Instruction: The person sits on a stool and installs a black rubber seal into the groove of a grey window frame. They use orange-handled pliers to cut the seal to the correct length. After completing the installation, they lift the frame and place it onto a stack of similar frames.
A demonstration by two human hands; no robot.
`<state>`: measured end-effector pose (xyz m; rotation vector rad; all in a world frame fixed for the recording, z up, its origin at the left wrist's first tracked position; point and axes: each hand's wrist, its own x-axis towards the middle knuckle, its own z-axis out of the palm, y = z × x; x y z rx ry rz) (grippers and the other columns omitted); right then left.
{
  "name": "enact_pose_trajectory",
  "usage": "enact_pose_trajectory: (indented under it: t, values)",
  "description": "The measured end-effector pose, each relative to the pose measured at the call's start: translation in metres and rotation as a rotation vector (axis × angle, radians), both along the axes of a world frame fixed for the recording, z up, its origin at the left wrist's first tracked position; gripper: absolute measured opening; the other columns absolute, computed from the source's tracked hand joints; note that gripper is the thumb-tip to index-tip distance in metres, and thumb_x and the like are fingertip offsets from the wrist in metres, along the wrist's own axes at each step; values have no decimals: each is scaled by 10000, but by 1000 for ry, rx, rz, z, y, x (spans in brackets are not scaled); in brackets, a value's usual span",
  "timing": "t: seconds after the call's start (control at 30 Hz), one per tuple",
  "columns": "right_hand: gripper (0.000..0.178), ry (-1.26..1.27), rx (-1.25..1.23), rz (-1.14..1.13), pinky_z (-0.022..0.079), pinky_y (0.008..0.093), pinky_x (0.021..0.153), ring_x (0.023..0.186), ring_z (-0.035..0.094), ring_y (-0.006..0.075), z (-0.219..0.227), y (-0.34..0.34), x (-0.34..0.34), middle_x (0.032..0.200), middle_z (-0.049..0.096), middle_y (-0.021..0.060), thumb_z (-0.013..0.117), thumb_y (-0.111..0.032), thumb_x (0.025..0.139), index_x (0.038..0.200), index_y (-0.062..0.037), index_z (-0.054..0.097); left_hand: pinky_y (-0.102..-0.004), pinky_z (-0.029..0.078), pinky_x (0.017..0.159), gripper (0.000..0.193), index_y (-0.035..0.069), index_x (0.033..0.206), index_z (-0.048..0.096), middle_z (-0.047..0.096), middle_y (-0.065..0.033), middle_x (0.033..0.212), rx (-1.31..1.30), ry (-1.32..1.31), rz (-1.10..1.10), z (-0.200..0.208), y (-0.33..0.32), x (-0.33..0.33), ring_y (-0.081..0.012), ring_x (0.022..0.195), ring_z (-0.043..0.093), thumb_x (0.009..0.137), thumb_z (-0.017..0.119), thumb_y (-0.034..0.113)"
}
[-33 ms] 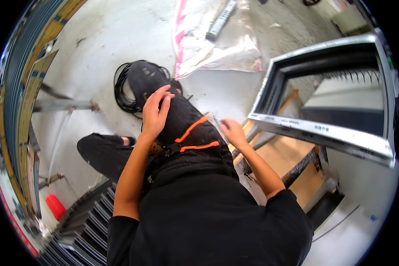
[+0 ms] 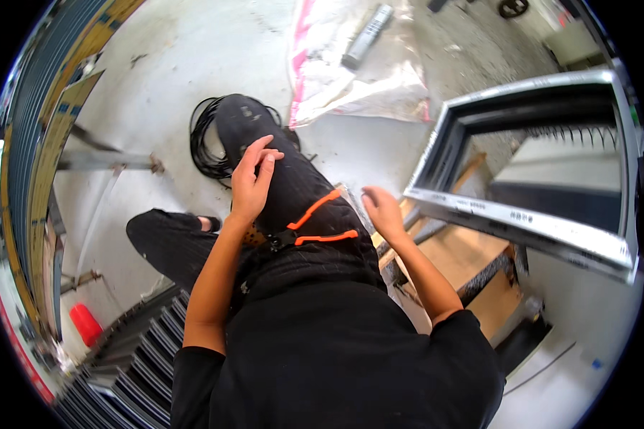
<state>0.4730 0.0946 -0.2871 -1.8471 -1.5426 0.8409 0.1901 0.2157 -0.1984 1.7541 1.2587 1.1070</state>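
My left hand (image 2: 252,180) hovers over or rests on my thigh in dark trousers. Its fingers are partly bent, the thumb stands apart, and I see nothing held. To the right of that thigh, my right hand (image 2: 383,212) hangs in the air with loosely bent fingers and no visible object. Across my lap lies a plier-like hand tool (image 2: 309,239) with two orange handles spread apart and a dark head pointing left; neither hand touches it. A black cable coil (image 2: 200,157) lies on the floor beside my knee.
A silver rectangular frame (image 2: 508,212) stands close on the right, above brown boards (image 2: 465,247). Ahead lies a clear plastic bag (image 2: 336,93) with pink edging and a grey tube (image 2: 367,37) on it. Dark ribbed profiles (image 2: 139,365) and a red object (image 2: 86,324) are at lower left.
The whole view has shifted slightly, so the surroundings sit lower and farther right. My right hand has moved a little to the right. My left hand and the tool look unchanged.
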Motion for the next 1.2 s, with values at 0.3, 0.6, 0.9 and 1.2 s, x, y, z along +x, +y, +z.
enact_pose_trajectory:
  t: [0.3, 0.6, 0.9, 1.2]
  values:
    - [398, -302, 422, 1002, 480, 425, 788, 906, 592, 318, 139, 70, -113, 926, 604, 106, 760, -231, 763, 1104, -61, 643, -439, 488, 856, 271, 27, 1153, 593, 671, -157, 898, -230, 321, 642, -28, -100, -146, -330, 853, 642, 918, 598, 161]
    - [314, -436, -11, 1414, 536, 412, 673, 786, 681, 282, 143, 106, -161, 834, 671, 78, 770, -369, 769, 915, -104, 688, -546, 261, 1126, 436, 65, 1223, 592, 487, -141, 1377, -158, 817, 1225, 13, -197, -165, -300, 1388, 368, 814, 691, 180]
    - [190, 248, 384, 1129, 445, 296, 618, 672, 564, 178, 225, 176, -238, 780, 613, 73, 728, -89, 824, 980, 9, 681, -559, 227, 1144, 591, 73, 1376, 521, 327, -219, 1532, -299, 926, 1218, 9, -202, -170, -343, 1455, 264, 846, 663, 294]
    - [290, 640, 65, 924, 365, 191, 568, 678, 521, 55, 339, 209, -285, 853, 615, 10, 614, -23, 891, 1172, 24, 665, -601, 240, 1114, 587, 71, 1300, 579, 340, -248, 1501, -219, 979, 1176, 2, -184, -171, -388, 1421, 293, 771, 710, 288]
